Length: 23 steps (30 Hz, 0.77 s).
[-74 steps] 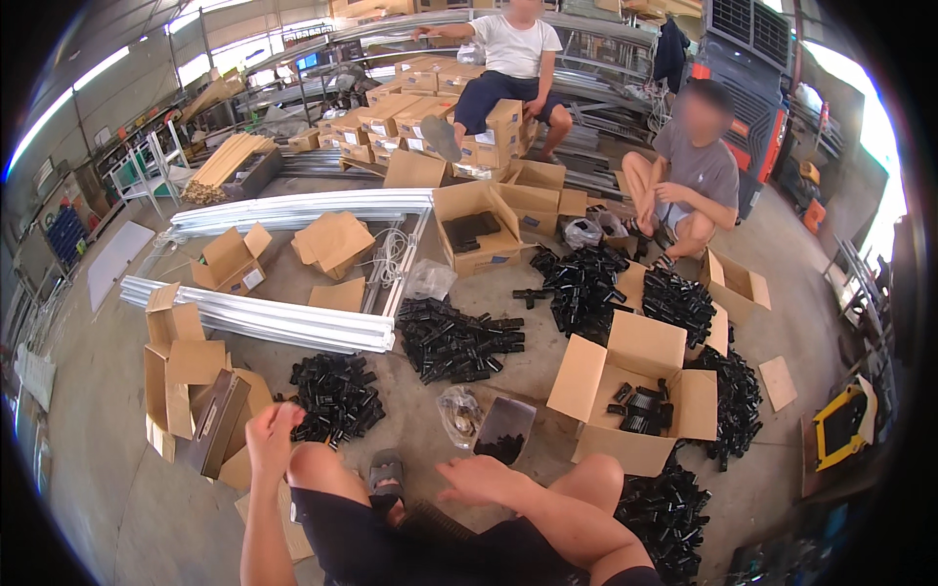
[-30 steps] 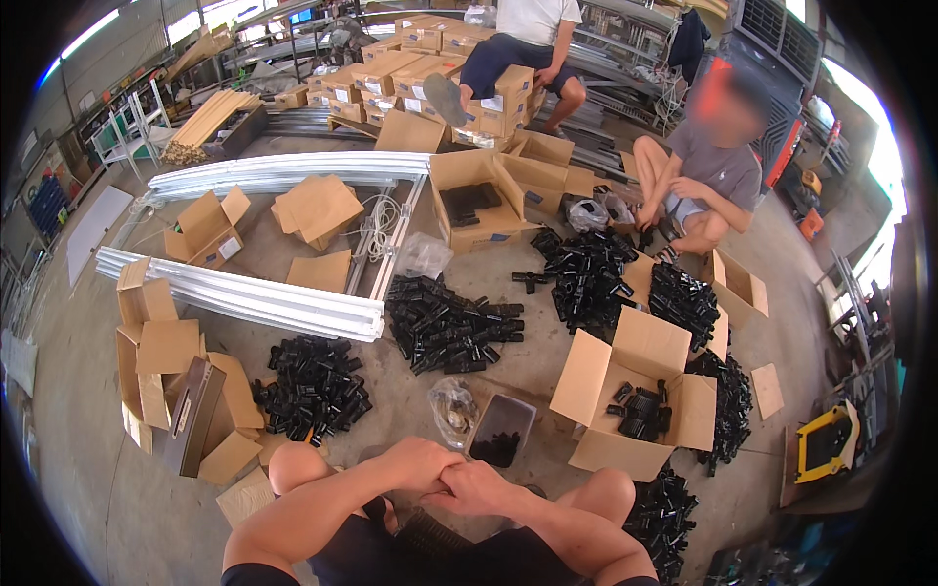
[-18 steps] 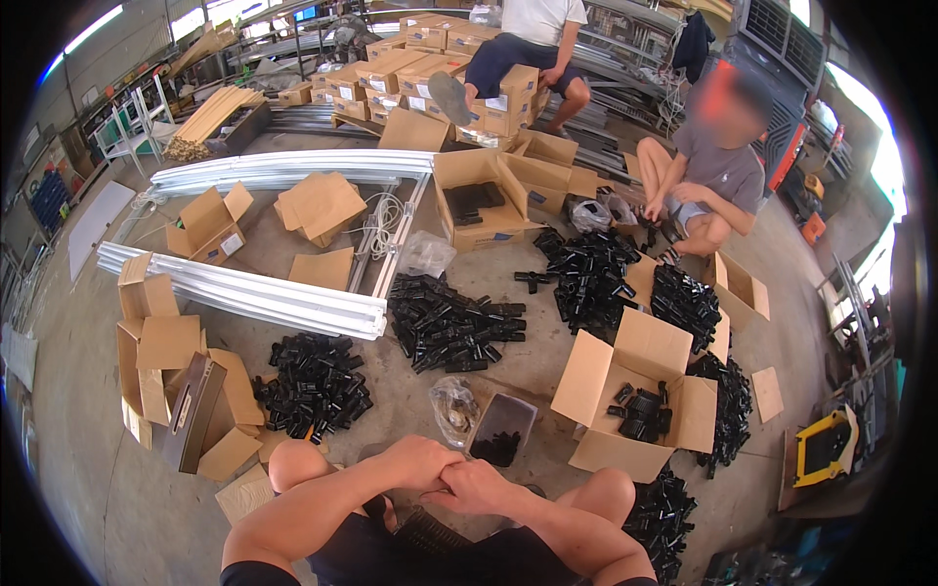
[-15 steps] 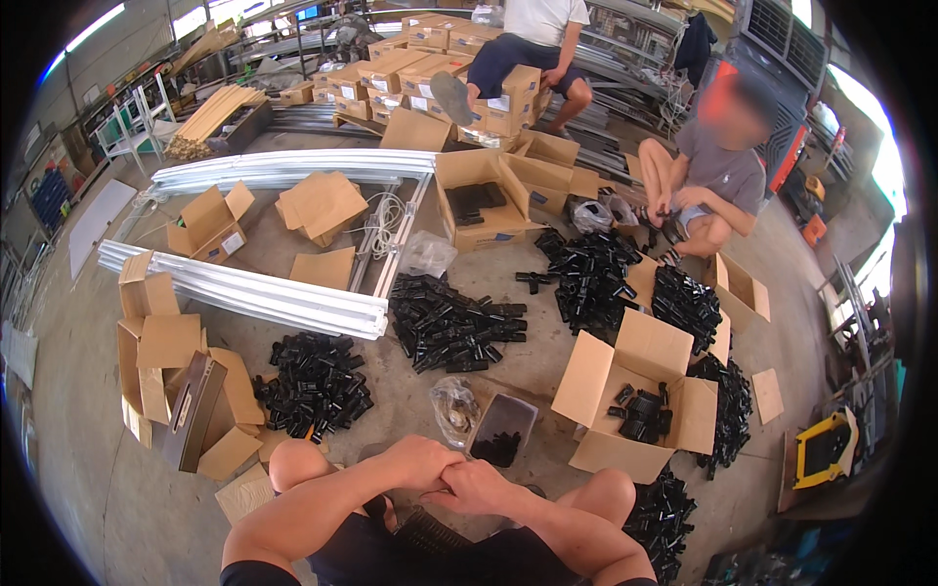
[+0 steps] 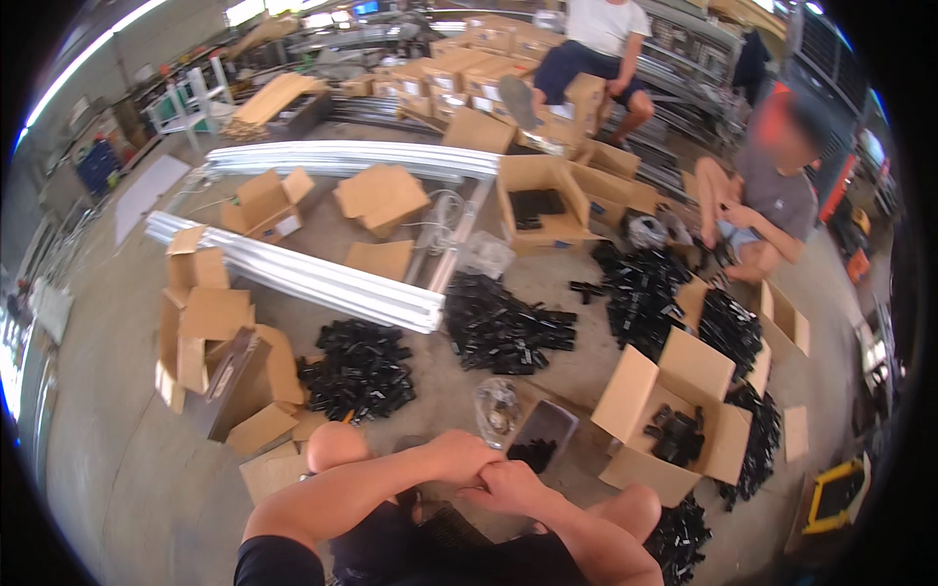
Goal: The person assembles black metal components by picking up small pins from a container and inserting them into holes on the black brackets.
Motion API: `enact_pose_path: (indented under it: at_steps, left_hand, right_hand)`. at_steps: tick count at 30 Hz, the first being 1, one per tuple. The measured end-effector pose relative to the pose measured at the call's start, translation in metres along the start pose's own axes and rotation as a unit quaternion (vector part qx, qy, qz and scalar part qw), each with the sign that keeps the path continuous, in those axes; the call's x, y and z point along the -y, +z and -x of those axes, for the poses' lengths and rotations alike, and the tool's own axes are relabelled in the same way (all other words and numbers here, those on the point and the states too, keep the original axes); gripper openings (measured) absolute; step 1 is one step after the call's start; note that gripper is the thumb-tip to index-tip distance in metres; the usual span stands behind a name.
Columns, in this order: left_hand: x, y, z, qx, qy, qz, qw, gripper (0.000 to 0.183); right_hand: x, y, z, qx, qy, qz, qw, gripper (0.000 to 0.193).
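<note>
My left hand point(image 5: 463, 457) and my right hand point(image 5: 514, 486) meet over my lap, both closed with the fingers curled in. What they hold, if anything, is hidden beneath them. Just beyond my hands stands a grey plastic bin point(image 5: 564, 422) with small black parts point(image 5: 533, 455) in its lower end. A clear plastic bag point(image 5: 497, 408) lies beside the bin's left side. To the right, an open cardboard box point(image 5: 622, 396) contains several black plastic fittings point(image 5: 676, 435). Heaps of similar black fittings lie at front left point(image 5: 362, 371) and ahead point(image 5: 508, 327).
More black fittings point(image 5: 640, 298) are heaped to the right, near a seated co-worker point(image 5: 777, 200). Another person point(image 5: 606, 59) sits on stacked cartons point(image 5: 459, 73). Long white metal profiles point(image 5: 322, 278) lie left of centre. Opened cartons point(image 5: 220, 317) stand at left; a yellow-framed object point(image 5: 833, 496) is at right.
The whole view has swung left, so the scene sits further right in the picture. My hands stay together over my lap, with little change in their pose.
</note>
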<state>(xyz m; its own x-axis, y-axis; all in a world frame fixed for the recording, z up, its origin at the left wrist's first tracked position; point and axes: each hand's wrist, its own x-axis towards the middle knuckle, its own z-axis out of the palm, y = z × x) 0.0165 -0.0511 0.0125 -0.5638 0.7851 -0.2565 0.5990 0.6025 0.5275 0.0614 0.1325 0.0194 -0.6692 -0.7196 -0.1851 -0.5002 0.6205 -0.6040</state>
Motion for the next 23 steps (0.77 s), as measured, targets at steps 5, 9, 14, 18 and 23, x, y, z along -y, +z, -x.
enact_pose_path:
  at_steps: [5,9,14,18,23]
  left_hand:
    - [-0.003,-0.008,0.006,0.017,-0.032,-0.004,0.999,0.036]
    - [-0.006,-0.010,0.000,0.026,-0.020,-0.023,0.999,0.032]
    - [-0.004,-0.014,0.016,0.005,-0.044,-0.001,0.999,0.031]
    - [-0.007,-0.016,0.021,-0.005,-0.058,-0.004,0.998,0.035]
    - [0.006,-0.004,0.021,0.000,-0.055,-0.026,0.998,0.053]
  right_hand:
    - [0.002,0.001,-0.006,-0.016,-0.011,-0.005,1.000,0.048]
    - [-0.007,0.012,-0.003,-0.068,-0.014,-0.008,0.998,0.046]
    - [-0.003,0.017,-0.012,-0.068,-0.048,0.027,0.996,0.045]
    - [-0.004,0.020,-0.011,-0.095,-0.083,0.027,0.992,0.045]
    - [-0.002,0.024,-0.009,-0.144,-0.119,-0.004,0.982,0.051]
